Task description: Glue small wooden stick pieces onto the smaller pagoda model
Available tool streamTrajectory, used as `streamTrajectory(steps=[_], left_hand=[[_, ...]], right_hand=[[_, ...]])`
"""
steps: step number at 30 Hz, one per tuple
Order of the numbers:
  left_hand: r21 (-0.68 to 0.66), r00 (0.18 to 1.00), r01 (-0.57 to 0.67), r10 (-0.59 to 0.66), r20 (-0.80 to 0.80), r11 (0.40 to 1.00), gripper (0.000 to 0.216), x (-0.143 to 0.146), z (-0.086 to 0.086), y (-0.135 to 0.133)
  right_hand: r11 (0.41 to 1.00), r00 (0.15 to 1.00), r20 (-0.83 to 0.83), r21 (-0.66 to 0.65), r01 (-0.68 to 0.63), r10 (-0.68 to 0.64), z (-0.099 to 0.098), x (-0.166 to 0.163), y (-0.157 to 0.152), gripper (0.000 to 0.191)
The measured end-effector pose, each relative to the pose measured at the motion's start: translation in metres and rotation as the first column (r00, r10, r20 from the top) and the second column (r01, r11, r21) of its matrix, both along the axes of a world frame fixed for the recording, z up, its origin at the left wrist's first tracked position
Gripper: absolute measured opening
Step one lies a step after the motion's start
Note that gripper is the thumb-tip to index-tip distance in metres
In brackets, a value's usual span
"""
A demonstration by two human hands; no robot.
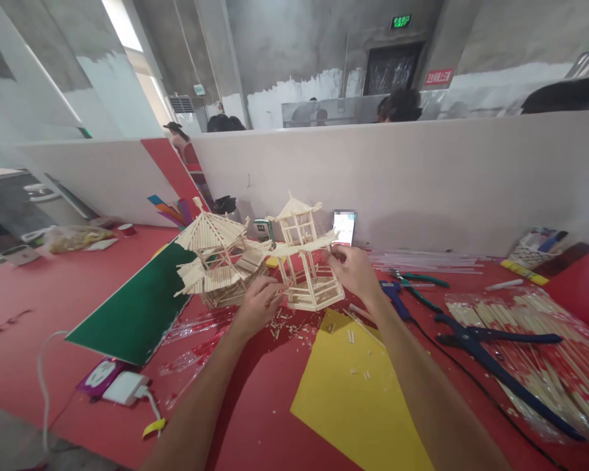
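A two-tier pavilion model (304, 261) built of thin wooden sticks stands on the red table (59, 294), between my hands. My left hand (258, 302) curls its fingers against the model's base at the lower left. My right hand (354, 269) pinches the edge of the lower roof on the right side. A second stick pavilion (216, 258), tilted, sits just left of it, partly on a green sheet (137, 307). Small stick offcuts (285, 324) lie scattered under the models.
A yellow sheet (358, 392) lies in front. To the right are blue-handled cutters (491, 353), green-handled pliers (417, 282) and bagged wooden sticks (544, 347). A phone (344, 227) leans on the white partition (422, 176). A white charger (125, 387) and cable sit near left. People sit beyond the partition.
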State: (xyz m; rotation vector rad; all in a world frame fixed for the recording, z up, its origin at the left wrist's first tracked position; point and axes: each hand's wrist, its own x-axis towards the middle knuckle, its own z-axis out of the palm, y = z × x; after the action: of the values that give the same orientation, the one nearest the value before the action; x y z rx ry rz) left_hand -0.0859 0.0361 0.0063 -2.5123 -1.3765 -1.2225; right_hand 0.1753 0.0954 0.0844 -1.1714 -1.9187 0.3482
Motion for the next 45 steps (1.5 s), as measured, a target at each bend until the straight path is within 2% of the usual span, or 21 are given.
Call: streamTrajectory(steps=[11, 33, 45], left_hand=[[0.131, 0.998, -0.003, 0.010, -0.054, 0.991, 0.014, 0.0005, 0.0000, 0.0014], [0.179, 0.988, 0.028, 0.000, -0.157, 0.983, 0.011, -0.0009, 0.0076, -0.0015], [0.181, 0.983, 0.025, 0.009, -0.184, 0.983, 0.011, -0.0033, 0.0048, -0.0005]], right_hand=[[1.000, 1.000, -0.007, 0.001, 0.013, -0.013, 0.0008, -0.0011, -0.0008, 0.025], [0.999, 0.999, -0.027, 0.001, -0.034, 0.034, 0.0014, 0.0000, -0.0006, 0.019], [0.999, 0.999, -0.026, -0.002, -0.046, 0.046, 0.0013, -0.0002, -0.0005, 0.021]])
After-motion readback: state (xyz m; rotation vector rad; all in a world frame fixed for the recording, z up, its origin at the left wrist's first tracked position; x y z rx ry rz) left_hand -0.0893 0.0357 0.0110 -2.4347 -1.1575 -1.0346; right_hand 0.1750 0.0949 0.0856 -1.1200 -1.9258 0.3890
